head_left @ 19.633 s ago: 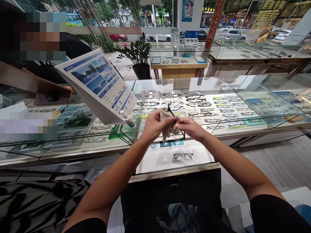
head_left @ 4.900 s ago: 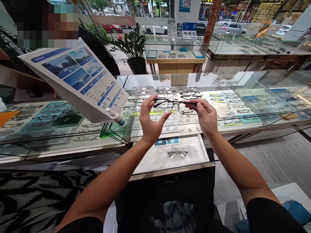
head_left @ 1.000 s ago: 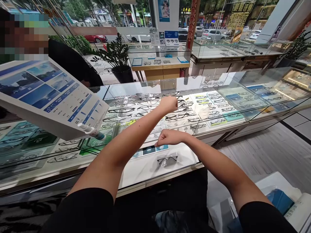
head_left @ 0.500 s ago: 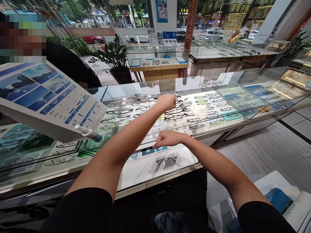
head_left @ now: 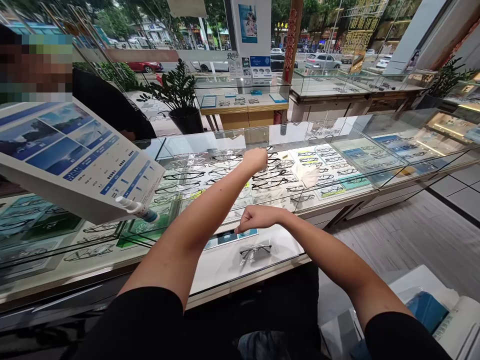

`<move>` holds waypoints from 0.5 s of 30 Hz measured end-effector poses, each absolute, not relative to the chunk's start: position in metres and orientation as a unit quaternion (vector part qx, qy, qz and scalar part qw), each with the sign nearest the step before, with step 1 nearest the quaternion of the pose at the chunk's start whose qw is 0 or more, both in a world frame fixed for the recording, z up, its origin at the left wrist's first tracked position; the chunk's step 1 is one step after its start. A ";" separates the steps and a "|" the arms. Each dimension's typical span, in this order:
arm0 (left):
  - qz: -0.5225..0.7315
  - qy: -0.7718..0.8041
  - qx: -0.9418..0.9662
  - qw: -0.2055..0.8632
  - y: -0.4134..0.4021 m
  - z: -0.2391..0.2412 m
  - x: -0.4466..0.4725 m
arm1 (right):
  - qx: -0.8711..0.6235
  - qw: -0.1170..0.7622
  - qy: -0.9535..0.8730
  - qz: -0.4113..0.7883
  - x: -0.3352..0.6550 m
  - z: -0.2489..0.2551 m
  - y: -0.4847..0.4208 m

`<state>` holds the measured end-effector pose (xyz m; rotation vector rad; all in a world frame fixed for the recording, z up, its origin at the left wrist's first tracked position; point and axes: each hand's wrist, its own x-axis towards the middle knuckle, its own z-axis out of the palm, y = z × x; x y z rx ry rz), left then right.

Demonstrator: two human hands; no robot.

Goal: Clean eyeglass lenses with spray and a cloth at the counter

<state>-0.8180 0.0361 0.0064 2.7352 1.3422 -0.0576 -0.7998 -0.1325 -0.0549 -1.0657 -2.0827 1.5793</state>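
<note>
My left hand (head_left: 255,159) is stretched far forward over the rows of black-framed glasses (head_left: 270,176) in the glass display case (head_left: 360,131). Its fingers are curled downward, and what they hold is hidden. My right hand (head_left: 258,218) is a closed fist hovering at the near edge of the case's glass top, above the white pulled-out tray (head_left: 225,260). A pair of glasses in a clear wrapper (head_left: 255,251) lies on that tray just below my right hand. A white cloth (head_left: 306,174) rests on the glass, right of my left hand.
A slanted sign board (head_left: 75,155) with blue pictures stands at the left, a small spray bottle (head_left: 137,209) lying at its lower edge. A person in black (head_left: 108,105) stands behind it. A white box with something blue (head_left: 427,307) sits at lower right.
Seconds ago both hands wiped and held up black glasses. Now my left arm reaches into the rows and my right is a fist. Over the last second both hands barely moved.
</note>
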 end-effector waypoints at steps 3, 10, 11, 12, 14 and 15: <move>-0.014 0.441 0.896 0.053 0.035 0.006 -0.820 | -0.382 0.155 -0.725 0.551 -0.800 -0.054 -0.133; 0.043 0.433 0.897 0.082 0.030 0.024 -0.833 | -0.390 0.147 -0.717 0.559 -0.800 -0.054 -0.134; 0.064 0.428 0.896 0.101 0.029 0.028 -0.838 | -0.389 0.146 -0.716 0.560 -0.799 -0.054 -0.133; 0.093 0.421 0.893 0.129 0.027 0.032 -0.843 | -0.386 0.147 -0.716 0.562 -0.799 -0.054 -0.133; 0.170 0.399 0.877 0.207 0.023 0.039 -0.856 | -0.374 0.158 -0.715 0.568 -0.797 -0.054 -0.133; 0.211 0.385 0.862 0.252 0.020 0.041 -0.864 | -0.368 0.167 -0.716 0.569 -0.796 -0.054 -0.133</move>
